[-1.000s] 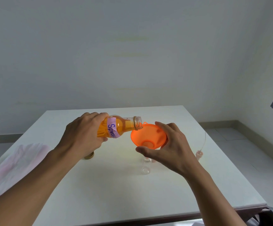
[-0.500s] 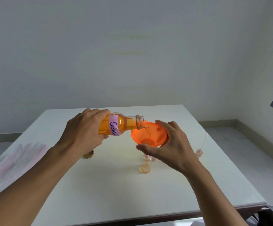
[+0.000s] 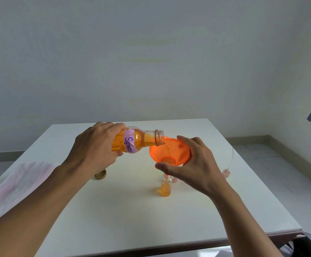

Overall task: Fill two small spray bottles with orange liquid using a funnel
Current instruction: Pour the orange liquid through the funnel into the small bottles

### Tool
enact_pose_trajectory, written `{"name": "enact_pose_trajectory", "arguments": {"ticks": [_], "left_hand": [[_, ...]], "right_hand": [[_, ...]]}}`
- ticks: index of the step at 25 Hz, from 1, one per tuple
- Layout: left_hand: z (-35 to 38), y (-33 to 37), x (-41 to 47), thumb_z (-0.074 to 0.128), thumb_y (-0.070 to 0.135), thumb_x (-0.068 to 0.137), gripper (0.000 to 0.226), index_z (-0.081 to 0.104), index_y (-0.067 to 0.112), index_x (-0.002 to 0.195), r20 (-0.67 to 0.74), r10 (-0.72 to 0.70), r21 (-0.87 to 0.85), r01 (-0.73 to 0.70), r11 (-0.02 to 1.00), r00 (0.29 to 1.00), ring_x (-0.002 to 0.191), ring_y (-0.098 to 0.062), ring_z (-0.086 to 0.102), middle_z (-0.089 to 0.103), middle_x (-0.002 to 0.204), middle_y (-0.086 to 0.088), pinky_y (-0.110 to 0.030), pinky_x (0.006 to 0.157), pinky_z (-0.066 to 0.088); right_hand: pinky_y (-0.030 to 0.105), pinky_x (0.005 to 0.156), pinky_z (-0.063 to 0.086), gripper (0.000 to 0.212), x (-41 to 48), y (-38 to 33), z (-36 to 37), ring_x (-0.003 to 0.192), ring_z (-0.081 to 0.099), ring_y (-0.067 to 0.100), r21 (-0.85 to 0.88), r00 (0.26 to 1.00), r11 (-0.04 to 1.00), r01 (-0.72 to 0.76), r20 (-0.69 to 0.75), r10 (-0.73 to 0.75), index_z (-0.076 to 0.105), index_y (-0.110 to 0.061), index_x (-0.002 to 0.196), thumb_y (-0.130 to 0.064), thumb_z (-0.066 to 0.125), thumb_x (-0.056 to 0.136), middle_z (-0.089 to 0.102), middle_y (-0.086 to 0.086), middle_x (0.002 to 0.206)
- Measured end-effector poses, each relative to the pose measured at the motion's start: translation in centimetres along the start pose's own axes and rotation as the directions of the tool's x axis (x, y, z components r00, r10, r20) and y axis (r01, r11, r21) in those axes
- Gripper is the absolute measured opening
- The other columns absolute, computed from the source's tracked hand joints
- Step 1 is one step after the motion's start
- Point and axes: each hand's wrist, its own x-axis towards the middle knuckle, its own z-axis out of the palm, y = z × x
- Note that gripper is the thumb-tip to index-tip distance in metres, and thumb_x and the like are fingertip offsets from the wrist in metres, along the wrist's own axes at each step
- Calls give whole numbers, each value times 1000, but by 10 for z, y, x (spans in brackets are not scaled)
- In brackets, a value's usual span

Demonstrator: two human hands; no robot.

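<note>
Head view. Gripping labelled bottle in left hand, fingers curled round its body, mouth tipped over funnel. Holding funnel rim with right hand, fingers clamped on it, spout at neck of small spray bottle, standing on desk, roughly half full. Keep tilt shallow, stream thin; steady spout in neck; level off before overflow.

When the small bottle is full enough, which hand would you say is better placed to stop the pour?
Left, likely. The left hand grips the tilted labelled bottle over the funnel; the right hand holds the funnel over the small bottle.
</note>
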Motion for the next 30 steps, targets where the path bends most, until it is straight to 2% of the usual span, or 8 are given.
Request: {"name": "enact_pose_trajectory", "arguments": {"ticks": [9,16,30], "left_hand": [[-2,1,-1,84,34,69,73,51,27,133,0,-8,-8,8,1000,1000,105,-22,57,63,120,3,-34,73,47],[0,-2,0,83,36,70,73,50,28,134,-2,-5,2,5,1000,1000,105,-20,57,63,120,4,-31,69,41],[-2,-2,0,84,37,70,74,49,27,134,8,-4,-5,4,1000,1000,105,-21,57,62,120,3,-33,72,47]], "right_hand": [[28,86,49,107,1,0,0,111,50,13,-1,1000,1000,-6,0,6,46,-29,147,-79,77,58,49,-11,125],[30,87,50,107,1,-1,1,114,51,14,-1,1000,1000,-13,-2,13,46,-29,147,-77,78,58,50,-9,127],[28,87,48,107,1,-2,2,113,51,14,6,1000,1000,-8,-3,8,46,-29,147,-78,77,57,50,-10,125]]}}
